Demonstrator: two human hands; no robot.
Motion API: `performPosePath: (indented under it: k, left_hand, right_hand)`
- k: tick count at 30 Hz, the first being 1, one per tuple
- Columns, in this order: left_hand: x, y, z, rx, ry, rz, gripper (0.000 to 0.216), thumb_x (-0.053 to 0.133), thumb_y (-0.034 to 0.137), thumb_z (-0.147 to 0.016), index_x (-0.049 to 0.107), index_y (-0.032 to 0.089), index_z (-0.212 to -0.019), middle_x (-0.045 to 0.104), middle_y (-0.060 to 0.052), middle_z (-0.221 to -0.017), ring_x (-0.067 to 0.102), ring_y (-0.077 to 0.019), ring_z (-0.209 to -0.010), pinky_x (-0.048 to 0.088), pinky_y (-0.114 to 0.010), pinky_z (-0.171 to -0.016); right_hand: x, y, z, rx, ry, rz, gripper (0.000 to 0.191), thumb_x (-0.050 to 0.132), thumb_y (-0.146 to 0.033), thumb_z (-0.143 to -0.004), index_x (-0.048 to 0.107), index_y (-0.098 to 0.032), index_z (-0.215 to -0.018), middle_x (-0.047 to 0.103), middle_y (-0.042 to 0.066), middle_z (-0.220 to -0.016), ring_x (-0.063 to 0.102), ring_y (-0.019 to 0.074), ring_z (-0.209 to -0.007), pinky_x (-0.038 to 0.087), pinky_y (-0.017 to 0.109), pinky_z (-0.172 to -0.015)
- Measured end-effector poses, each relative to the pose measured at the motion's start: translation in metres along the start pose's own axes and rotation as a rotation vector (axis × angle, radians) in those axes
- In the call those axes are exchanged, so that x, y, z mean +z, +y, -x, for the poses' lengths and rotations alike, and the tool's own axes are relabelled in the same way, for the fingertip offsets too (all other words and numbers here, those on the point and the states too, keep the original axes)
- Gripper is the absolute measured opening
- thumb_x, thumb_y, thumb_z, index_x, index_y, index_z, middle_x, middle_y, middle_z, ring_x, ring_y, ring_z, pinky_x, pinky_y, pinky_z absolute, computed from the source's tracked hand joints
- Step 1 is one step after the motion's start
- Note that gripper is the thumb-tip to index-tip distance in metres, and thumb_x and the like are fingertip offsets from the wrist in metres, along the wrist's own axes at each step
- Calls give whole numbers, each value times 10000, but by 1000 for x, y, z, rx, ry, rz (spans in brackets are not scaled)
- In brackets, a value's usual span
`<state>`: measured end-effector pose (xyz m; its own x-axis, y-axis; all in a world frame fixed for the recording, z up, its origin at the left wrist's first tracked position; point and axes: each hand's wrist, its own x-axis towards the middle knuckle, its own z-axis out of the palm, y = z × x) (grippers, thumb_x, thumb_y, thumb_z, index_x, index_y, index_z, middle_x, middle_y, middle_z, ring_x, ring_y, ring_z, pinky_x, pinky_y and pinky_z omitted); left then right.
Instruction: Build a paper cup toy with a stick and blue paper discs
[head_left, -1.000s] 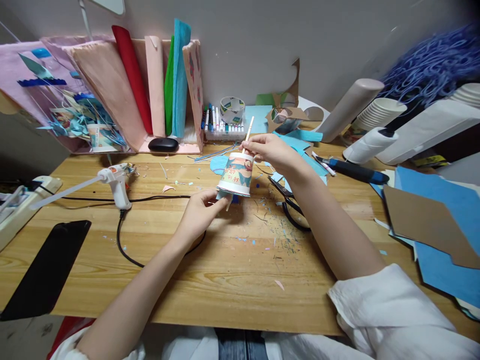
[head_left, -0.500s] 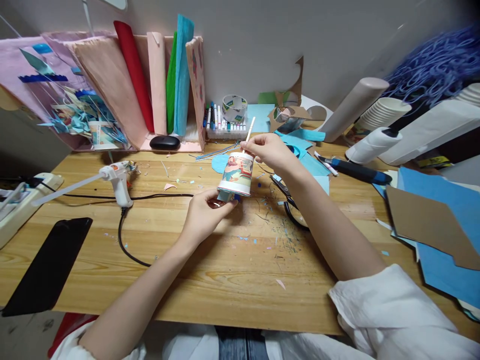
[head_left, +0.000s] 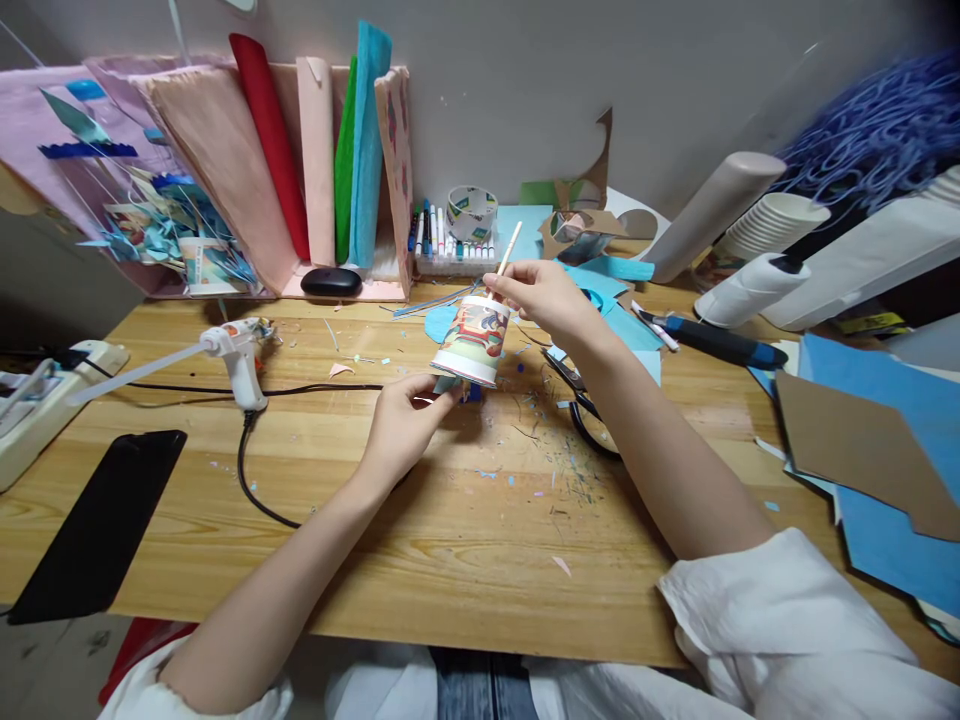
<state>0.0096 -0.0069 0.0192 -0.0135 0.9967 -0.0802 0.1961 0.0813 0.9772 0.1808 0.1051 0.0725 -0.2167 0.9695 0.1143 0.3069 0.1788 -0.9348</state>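
A printed paper cup (head_left: 472,335) is held tilted above the table, its narrow end up and its wide rim down. From its top sticks a thin pale stick (head_left: 510,248), pinched low down between the thumb and fingers of my right hand (head_left: 544,300). Under the rim, my left hand (head_left: 405,420) is closed on a light-blue piece (head_left: 447,384) that shows only in part. A dark blue bit (head_left: 471,394) hangs below the cup beside it. Black-handled scissors (head_left: 581,395) lie under my right forearm.
A white glue gun (head_left: 241,370) with its cable stands left, near a black phone (head_left: 101,525). Markers and a tape roll (head_left: 471,215) sit at the back. Brown cardboard (head_left: 862,445) over blue sheets and a utility knife (head_left: 720,342) lie right. Paper scraps dot the table.
The cup has turned about the stick, so a different part of its print faces me, and it leans more. My left fingers have shifted slightly left; the light-blue piece shows less.
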Motion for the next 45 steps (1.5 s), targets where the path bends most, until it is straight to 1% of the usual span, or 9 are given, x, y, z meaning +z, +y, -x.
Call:
performPosePath:
  k: [4, 6, 14, 20, 25, 30, 35, 40, 45]
  left_hand:
    - [-2, 3, 0, 5, -7, 22, 178, 643, 286, -683, 703, 121, -717, 632, -10, -677, 536, -126, -647, 384, -217, -609]
    - [-1, 3, 0, -2, -7, 17, 168, 638, 276, -682, 701, 121, -691, 619, -2, -654, 524, -120, -630, 370, -216, -595]
    - [-2, 7, 0, -95, -54, 112, 132, 686, 260, -617, 693, 128, -618, 610, 4, -587, 514, -123, -605, 376, -246, -624]
    - [-5, 6, 0, -227, -192, 258, 225, 673, 222, -619, 729, 138, -821, 691, -57, -792, 587, -173, -774, 409, -301, -758]
    - [-5, 4, 1, -279, -226, 350, 250, 651, 164, -608, 724, 138, -846, 700, -68, -846, 601, -179, -817, 407, -304, -788]
    - [-6, 5, 0, -227, -203, 313, 236, 651, 213, -647, 720, 139, -860, 694, -75, -901, 587, -182, -834, 397, -295, -759]
    - [-6, 3, -2, -212, -207, 295, 200, 659, 241, -659, 727, 154, -825, 692, -61, -821, 582, -163, -774, 390, -283, -728]
    - [-6, 3, -2, -186, -234, 286, 193, 681, 260, -652, 731, 154, -806, 684, -67, -817, 581, -174, -798, 404, -297, -758]
    - [-6, 4, -2, -131, -172, 181, 176, 690, 310, -656, 724, 142, -697, 644, -33, -681, 547, -147, -701, 394, -282, -724]
  right_hand:
    - [-12, -2, 0, 46, -150, -95, 179, 611, -306, -779, 632, -131, -746, 550, 3, -657, 346, 61, -505, 233, 240, -466]
    - [-16, -3, 1, 52, -189, -128, 170, 618, -304, -776, 647, -137, -786, 553, 5, -679, 337, 60, -505, 222, 241, -461]
    - [-13, -6, 2, 43, -172, -124, 136, 634, -263, -768, 631, -136, -720, 542, -3, -651, 376, 65, -525, 244, 241, -477]
    - [-15, -6, 3, 28, -216, -191, 110, 612, -246, -779, 635, -143, -749, 541, -3, -679, 410, 69, -564, 283, 227, -501]
    - [-14, -9, 6, 18, -213, -222, 100, 594, -228, -792, 629, -146, -746, 511, -10, -672, 427, 70, -585, 299, 224, -523]
    - [-14, -7, 5, 11, -167, -186, 108, 613, -246, -778, 633, -145, -744, 507, -5, -660, 425, 77, -585, 288, 230, -504]
    - [-14, -6, 4, -4, -169, -166, 110, 619, -249, -770, 634, -148, -730, 524, 5, -675, 421, 78, -580, 268, 232, -484]
    - [-14, -9, 5, 0, -158, -95, 157, 622, -297, -776, 640, -153, -718, 528, 5, -651, 404, 78, -545, 271, 241, -481]
    - [-14, -10, 4, -2, -138, -83, 154, 611, -278, -782, 651, -146, -713, 555, 8, -636, 398, 74, -527, 268, 242, -472]
